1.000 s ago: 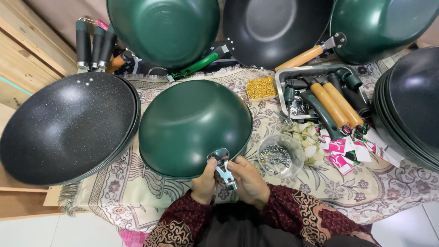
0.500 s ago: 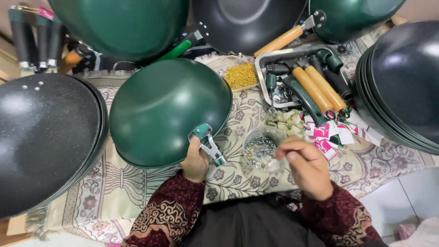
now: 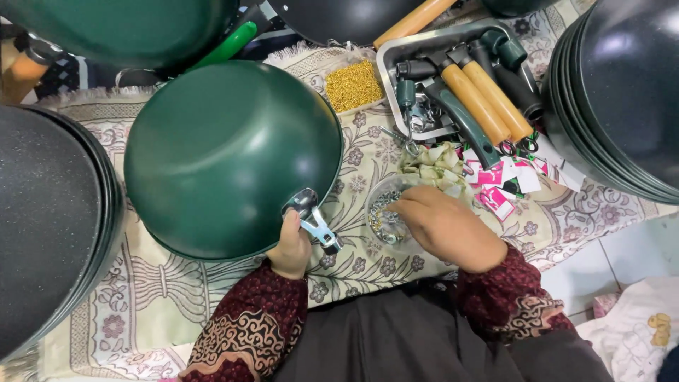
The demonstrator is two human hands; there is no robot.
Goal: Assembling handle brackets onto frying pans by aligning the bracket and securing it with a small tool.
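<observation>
The left hand [image 3: 291, 244] was curled shut around the metal handle bracket [image 3: 311, 218], which jutted from the near rim of the upturned green wok [image 3: 226, 155]. The wok lay bottom up on the patterned cloth [image 3: 163, 290], left of centre. The right hand [image 3: 442, 226] reached into the small clear bowl [image 3: 382, 212] of metal hardware just right of the bracket; its fingers were bent and drawn together over the contents, though whether they pinched a piece could not be told. Farther right, a metal tray [image 3: 396, 53] held wooden handles [image 3: 488, 95].
</observation>
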